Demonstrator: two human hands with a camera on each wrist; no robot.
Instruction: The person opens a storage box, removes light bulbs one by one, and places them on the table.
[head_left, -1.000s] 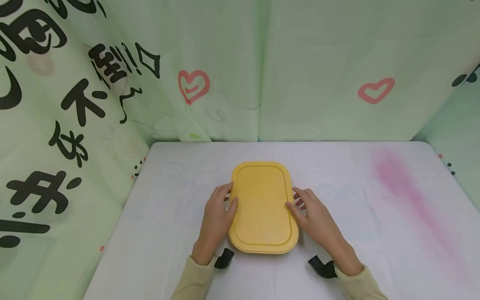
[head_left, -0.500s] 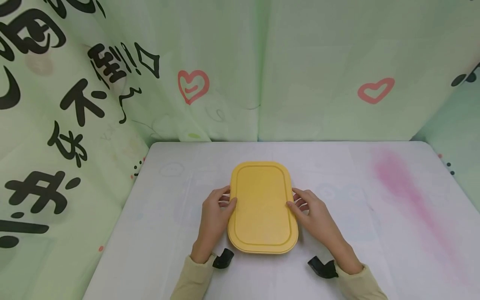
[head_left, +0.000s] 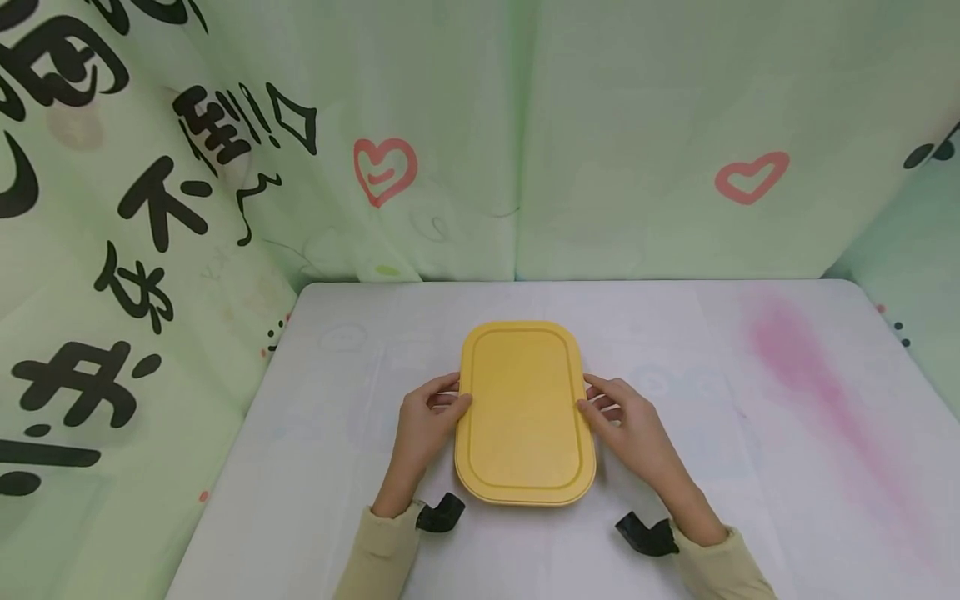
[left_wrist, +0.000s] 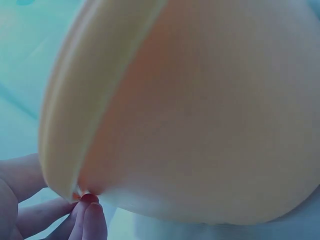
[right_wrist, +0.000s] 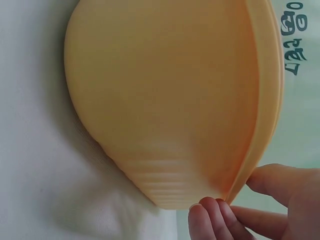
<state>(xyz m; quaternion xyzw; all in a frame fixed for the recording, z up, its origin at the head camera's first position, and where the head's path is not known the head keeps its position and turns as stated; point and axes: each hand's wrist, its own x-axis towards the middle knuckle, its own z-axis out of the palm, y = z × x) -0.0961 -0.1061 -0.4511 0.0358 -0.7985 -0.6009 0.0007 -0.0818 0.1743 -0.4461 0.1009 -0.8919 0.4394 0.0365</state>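
A yellow food container with rounded corners stands in the middle of the table, its lid on top. At the lid's left edge my left hand pinches the rim, thumb above and fingertips tucked underneath. Opposite it, my right hand grips the right edge in the same way; in the right wrist view its thumb lies on the rim and the curled fingers are below. Both wrist views show the smooth container wall under the overhanging lid. What is inside is hidden.
A white cloth covers the table, with a pink patch at the right. Green curtains with black lettering and red hearts hang at the back and sides. Black wrist mounts stick out by both sleeves.
My left hand has moved slightly left and toward me, its fingers drawing in from along the side to pinch the rim. The right hand and the container have hardly moved.
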